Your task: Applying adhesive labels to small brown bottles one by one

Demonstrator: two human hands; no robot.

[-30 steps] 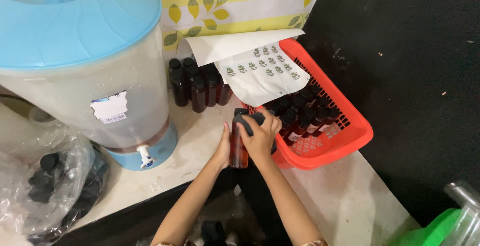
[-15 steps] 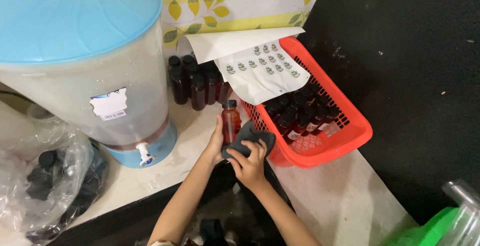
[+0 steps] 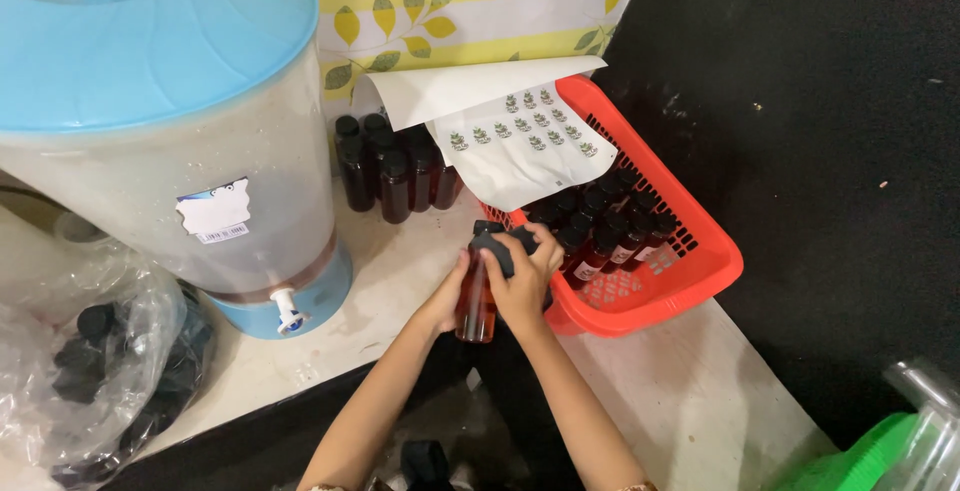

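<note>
Small amber bottle upright over tabletop edge, beside red basket. Left hand wrapped around body, right hand closed over dark cloth at cap. Probably light, rigid, smooth; best gripped mid-body.

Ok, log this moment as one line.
left hand: holds amber bottle | right hand: grip with dark cloth on bottle | red basket: beside right hand

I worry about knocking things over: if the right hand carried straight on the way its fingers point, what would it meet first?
Probably the sticker sheet overhanging the red basket; depth is unclear.
</note>
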